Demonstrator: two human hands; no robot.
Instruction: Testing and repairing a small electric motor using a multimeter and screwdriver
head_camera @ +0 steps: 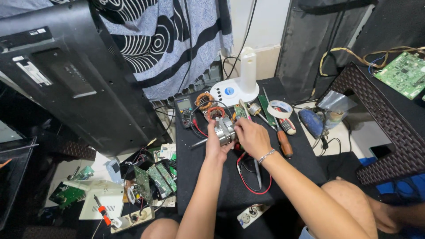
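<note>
Two hands meet over the black surface point(230, 186), at its middle. Left hand point(215, 144) has its fingers wrapped around a small metal block point(225, 130); right hand point(252, 136) pinches its top, fingers narrow. Behind, tape roll point(280, 108) lies white and round.

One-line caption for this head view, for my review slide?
Both hands, left hand and right hand, grip a small metal component above a black cloth-covered table, beside a multimeter.
</note>
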